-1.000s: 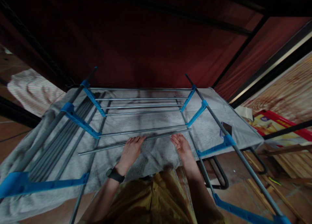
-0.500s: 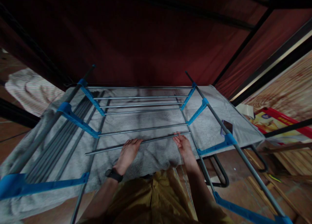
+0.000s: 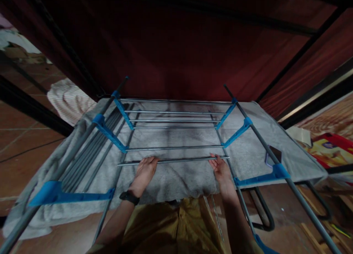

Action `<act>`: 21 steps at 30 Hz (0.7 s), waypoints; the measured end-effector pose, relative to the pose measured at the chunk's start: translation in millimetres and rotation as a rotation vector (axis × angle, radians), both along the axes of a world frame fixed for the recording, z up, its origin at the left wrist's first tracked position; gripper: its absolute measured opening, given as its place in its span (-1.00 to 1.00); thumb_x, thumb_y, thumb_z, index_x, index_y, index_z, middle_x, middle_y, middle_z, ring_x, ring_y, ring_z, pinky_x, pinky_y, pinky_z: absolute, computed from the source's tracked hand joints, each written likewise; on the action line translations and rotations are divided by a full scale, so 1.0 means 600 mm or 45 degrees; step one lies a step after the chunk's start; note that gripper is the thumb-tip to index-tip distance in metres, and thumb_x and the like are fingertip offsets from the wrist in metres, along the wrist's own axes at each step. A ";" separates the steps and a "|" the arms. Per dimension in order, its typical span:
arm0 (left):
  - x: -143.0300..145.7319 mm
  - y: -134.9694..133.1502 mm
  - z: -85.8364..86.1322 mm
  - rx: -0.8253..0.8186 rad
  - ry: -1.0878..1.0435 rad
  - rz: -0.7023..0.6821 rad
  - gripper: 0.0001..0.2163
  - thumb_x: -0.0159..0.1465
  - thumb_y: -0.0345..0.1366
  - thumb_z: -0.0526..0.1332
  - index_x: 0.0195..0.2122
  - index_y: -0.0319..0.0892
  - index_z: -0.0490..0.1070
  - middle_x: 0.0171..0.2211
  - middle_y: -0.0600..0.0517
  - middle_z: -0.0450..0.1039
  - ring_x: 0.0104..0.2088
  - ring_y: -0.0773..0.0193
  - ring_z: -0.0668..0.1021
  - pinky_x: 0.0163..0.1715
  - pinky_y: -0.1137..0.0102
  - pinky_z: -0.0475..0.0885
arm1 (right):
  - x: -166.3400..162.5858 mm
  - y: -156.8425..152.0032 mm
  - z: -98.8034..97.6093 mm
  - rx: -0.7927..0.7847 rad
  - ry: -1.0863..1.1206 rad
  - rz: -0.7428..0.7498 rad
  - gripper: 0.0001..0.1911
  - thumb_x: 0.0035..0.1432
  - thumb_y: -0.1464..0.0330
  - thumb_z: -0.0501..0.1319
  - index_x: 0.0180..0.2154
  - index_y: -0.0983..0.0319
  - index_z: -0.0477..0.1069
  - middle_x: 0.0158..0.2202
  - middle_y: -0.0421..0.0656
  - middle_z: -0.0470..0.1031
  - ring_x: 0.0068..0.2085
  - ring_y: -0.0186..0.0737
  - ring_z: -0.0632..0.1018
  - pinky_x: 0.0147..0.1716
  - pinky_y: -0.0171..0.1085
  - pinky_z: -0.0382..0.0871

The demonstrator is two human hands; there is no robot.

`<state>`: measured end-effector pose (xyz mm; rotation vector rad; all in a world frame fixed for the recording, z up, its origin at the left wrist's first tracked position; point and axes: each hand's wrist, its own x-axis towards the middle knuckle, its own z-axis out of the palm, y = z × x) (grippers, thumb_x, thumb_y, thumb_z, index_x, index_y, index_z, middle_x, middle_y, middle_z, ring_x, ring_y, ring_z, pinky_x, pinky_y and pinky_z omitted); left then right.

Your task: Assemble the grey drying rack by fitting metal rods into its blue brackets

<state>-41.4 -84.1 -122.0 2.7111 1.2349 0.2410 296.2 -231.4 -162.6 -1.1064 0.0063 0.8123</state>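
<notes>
A loose grey metal tube (image 3: 182,160) lies crosswise in front of me, almost level, between the two side frames of a rack. My left hand (image 3: 146,170) has its fingers wrapped over the tube left of its middle. Near the right end, my right hand (image 3: 220,167) grips the same tube with thumb and fingers. Blue plastic brackets, one at the left (image 3: 110,134) and one at the right (image 3: 237,133), join the long poles of the rack. Several thin crossbars (image 3: 176,148) span between the brackets beyond the tube.
A grey towel-like cloth (image 3: 171,180) covers the table. Several loose tubes (image 3: 91,151) lie together at its left. A phone (image 3: 274,154) rests under the right pole. Dark red fabric (image 3: 176,55) hangs behind. A folded striped cloth (image 3: 70,99) lies beyond the left edge.
The tube has turned from slanting to nearly level, its left end moving away from me. Both hands stay on it. The view has shifted left, so the rack appears farther right.
</notes>
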 end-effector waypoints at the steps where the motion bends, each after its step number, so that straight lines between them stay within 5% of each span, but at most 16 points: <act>1: -0.002 0.001 0.001 -0.001 0.015 0.015 -0.65 0.38 -0.43 -0.01 -0.02 -0.15 0.56 -0.08 -0.15 0.58 -0.04 0.01 0.56 0.06 0.11 0.39 | 0.002 -0.001 -0.002 -0.018 0.006 -0.011 -0.85 0.02 0.34 0.37 -0.32 0.16 0.47 -0.29 -0.19 0.67 -0.26 -0.26 0.67 -0.22 -0.29 0.61; 10: -0.015 0.003 0.008 0.020 0.044 0.117 -0.66 0.40 -0.41 -0.03 -0.04 -0.20 0.55 -0.11 -0.14 0.56 -0.08 0.03 0.53 0.03 0.14 0.35 | 0.024 -0.012 -0.021 -0.047 -0.014 -0.020 -0.94 0.01 0.37 0.34 -0.40 0.16 0.49 -0.23 -0.12 0.66 -0.16 -0.18 0.67 -0.03 -0.16 0.60; 21: -0.042 0.018 0.005 0.082 -0.004 0.302 -0.71 0.32 -0.42 0.04 -0.11 -0.14 0.55 -0.15 -0.14 0.55 -0.06 0.03 0.52 0.12 0.08 0.28 | 0.045 -0.017 -0.037 -0.041 -0.029 -0.024 -0.82 -0.12 0.48 0.37 -0.39 0.16 0.49 -0.32 -0.21 0.62 -0.23 -0.18 0.67 0.00 -0.11 0.60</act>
